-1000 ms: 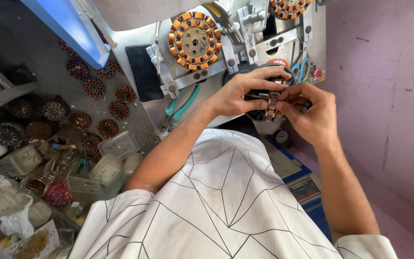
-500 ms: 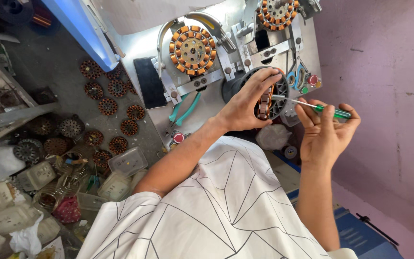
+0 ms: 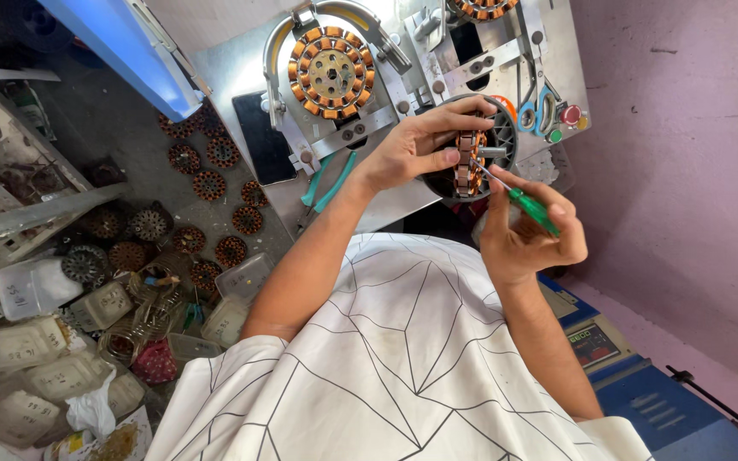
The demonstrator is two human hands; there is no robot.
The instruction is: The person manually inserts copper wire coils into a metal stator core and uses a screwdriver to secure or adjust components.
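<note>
Left hand (image 3: 412, 149) clamps wound stator (image 3: 468, 162) edge-on; right hand (image 3: 527, 230) pinches green-handled screwdriver (image 3: 523, 203), shaft angled up-left, tip touching stator's near edge.

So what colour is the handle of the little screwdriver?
Green: the screwdriver handle in the right hand is bright green, clearest in the head view.

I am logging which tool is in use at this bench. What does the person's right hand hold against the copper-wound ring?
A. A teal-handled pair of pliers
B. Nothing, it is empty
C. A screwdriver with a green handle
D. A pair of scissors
C: the right hand grips a green-handled screwdriver whose thin metal tip reaches the copper-wound ring that the left hand holds on edge.
</note>
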